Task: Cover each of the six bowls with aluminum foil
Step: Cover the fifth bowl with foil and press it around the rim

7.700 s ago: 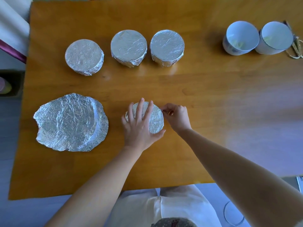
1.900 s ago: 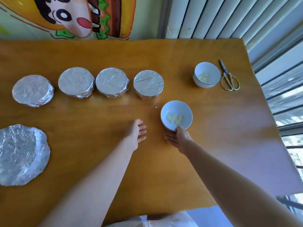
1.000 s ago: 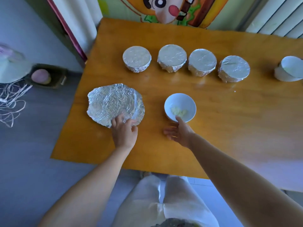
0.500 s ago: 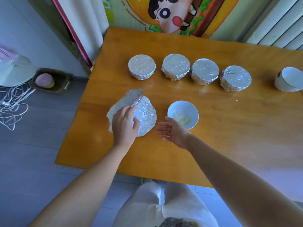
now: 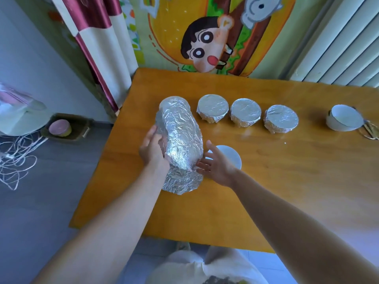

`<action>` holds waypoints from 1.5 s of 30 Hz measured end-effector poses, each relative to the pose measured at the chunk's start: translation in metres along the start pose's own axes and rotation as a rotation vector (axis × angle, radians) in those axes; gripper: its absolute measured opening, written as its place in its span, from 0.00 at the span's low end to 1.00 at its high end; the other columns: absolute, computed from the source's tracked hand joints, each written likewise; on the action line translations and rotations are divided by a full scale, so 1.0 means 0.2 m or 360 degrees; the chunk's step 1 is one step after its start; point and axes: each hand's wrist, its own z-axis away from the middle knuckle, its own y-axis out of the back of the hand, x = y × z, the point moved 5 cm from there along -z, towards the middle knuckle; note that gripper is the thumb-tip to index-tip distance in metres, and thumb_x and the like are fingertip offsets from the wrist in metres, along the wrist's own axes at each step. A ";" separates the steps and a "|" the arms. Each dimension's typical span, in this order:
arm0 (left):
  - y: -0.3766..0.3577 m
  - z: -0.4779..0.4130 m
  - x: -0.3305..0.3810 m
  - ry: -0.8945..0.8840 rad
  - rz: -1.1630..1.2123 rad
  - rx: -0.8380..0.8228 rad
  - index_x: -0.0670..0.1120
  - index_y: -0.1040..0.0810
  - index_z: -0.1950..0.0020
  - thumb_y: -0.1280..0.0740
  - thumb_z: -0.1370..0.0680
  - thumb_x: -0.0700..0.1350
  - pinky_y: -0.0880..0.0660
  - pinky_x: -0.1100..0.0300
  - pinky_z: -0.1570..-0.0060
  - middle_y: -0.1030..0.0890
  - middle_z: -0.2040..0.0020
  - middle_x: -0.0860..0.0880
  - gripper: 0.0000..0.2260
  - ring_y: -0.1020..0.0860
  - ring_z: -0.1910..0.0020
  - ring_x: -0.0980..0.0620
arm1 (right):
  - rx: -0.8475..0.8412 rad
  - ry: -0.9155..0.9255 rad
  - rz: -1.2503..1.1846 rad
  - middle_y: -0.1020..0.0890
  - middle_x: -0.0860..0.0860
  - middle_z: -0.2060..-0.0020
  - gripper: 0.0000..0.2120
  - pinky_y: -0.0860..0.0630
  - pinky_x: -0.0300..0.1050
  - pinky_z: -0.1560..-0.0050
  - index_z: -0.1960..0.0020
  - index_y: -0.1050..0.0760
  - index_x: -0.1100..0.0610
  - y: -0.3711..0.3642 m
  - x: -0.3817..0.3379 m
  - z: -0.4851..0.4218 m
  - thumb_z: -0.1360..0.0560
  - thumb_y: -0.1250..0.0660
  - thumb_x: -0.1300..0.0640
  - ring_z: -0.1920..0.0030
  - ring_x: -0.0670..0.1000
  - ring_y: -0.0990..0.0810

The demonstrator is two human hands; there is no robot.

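- Far left of the open bowl (image 5: 232,156), past the left edge of the table (image 5: 276,191), loose white cords (image 5: 14,162) and a small tray (image 5: 67,130) lie on grey floor. A striped curtain (image 5: 98,42) hangs behind them.
- Left of the open bowl, the left hand (image 5: 152,149) grips a crinkled foil sheet (image 5: 181,136). Its fingers curl round the sheet's left edge and hold it raised and tilted above the wood.
- Under that sheet, also left of the open bowl, a second foil piece (image 5: 181,182) lies flat on the table.
- The right hand (image 5: 217,167) hovers over the open bowl's left rim with its fingers straight and spread wide. The fingertips are at the raised sheet's right edge; I cannot tell if they touch it.
- The open bowl is white and uncovered, and the right hand hides part of it.
- Behind the open bowl runs a row of covered bowls. The leftmost bowl (image 5: 174,101) is partly hidden by the raised sheet, and three more (image 5: 212,108) stand clear of it.
- Right of the open bowl, broad bare wood reaches the table's near edge.
- Far right and behind the open bowl stands another uncovered bowl (image 5: 344,117), with scissors (image 5: 369,131) just beside it at the frame's edge.
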 end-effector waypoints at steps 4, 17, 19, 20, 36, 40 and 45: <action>-0.01 -0.04 -0.19 0.0392 0.0007 -0.0104 0.52 0.17 0.43 0.31 0.25 0.37 0.20 0.50 0.47 0.15 0.48 0.49 0.14 0.17 0.47 0.47 | 0.0160 0.0134 -0.0135 0.21 0.57 0.47 0.34 0.25 0.51 0.39 0.40 0.24 0.59 0.12 -0.04 0.05 0.38 0.22 0.40 0.49 0.55 0.23; -0.12 -0.02 -0.53 0.0003 -0.0999 -0.0306 0.44 0.37 0.68 0.28 0.23 0.44 0.40 0.56 0.66 0.35 0.70 0.44 0.20 0.36 0.70 0.48 | 0.0791 0.0393 0.0069 0.16 0.53 0.59 0.09 0.21 0.44 0.58 0.49 0.21 0.60 0.69 -0.08 0.18 0.28 0.25 0.60 0.63 0.50 0.18; -0.13 -0.01 -0.56 -0.0086 -0.1075 -0.0326 0.45 0.37 0.69 0.29 0.22 0.43 0.38 0.57 0.66 0.33 0.71 0.43 0.21 0.32 0.72 0.49 | 0.0840 0.0426 0.0144 0.17 0.55 0.60 0.08 0.22 0.43 0.61 0.51 0.21 0.61 0.74 -0.07 0.16 0.28 0.26 0.60 0.63 0.51 0.20; -0.14 -0.01 -0.57 -0.0104 -0.1104 -0.0320 0.45 0.36 0.69 0.29 0.22 0.42 0.36 0.60 0.69 0.32 0.72 0.44 0.20 0.31 0.76 0.53 | 0.0849 0.0431 0.0156 0.17 0.56 0.60 0.07 0.21 0.43 0.62 0.52 0.21 0.61 0.76 -0.07 0.16 0.27 0.26 0.61 0.63 0.52 0.20; -0.18 -0.09 -0.61 -0.0108 -0.1420 -0.0329 0.48 0.40 0.73 0.32 0.21 0.55 0.45 0.57 0.68 0.40 0.80 0.55 0.26 0.40 0.74 0.51 | 0.0628 0.0323 0.0372 0.14 0.55 0.57 0.13 0.19 0.50 0.50 0.48 0.18 0.62 0.83 -0.14 0.00 0.31 0.23 0.61 0.58 0.53 0.16; -0.20 -0.13 -0.64 -0.0311 -0.1438 -0.0344 0.42 0.30 0.68 0.32 0.20 0.48 0.42 0.57 0.67 0.33 0.73 0.51 0.18 0.37 0.71 0.50 | 0.0687 0.0279 0.0297 0.16 0.56 0.57 0.16 0.22 0.49 0.53 0.48 0.19 0.60 0.83 -0.16 -0.02 0.29 0.24 0.51 0.59 0.53 0.18; -0.20 -0.11 -0.66 -0.0447 -0.1428 -0.0233 0.38 0.23 0.56 0.34 0.19 0.45 0.38 0.58 0.64 0.27 0.64 0.50 0.11 0.31 0.64 0.50 | 0.0963 0.0232 0.0504 0.23 0.54 0.67 0.14 0.27 0.46 0.65 0.59 0.24 0.60 0.82 -0.12 -0.04 0.23 0.31 0.49 0.69 0.53 0.25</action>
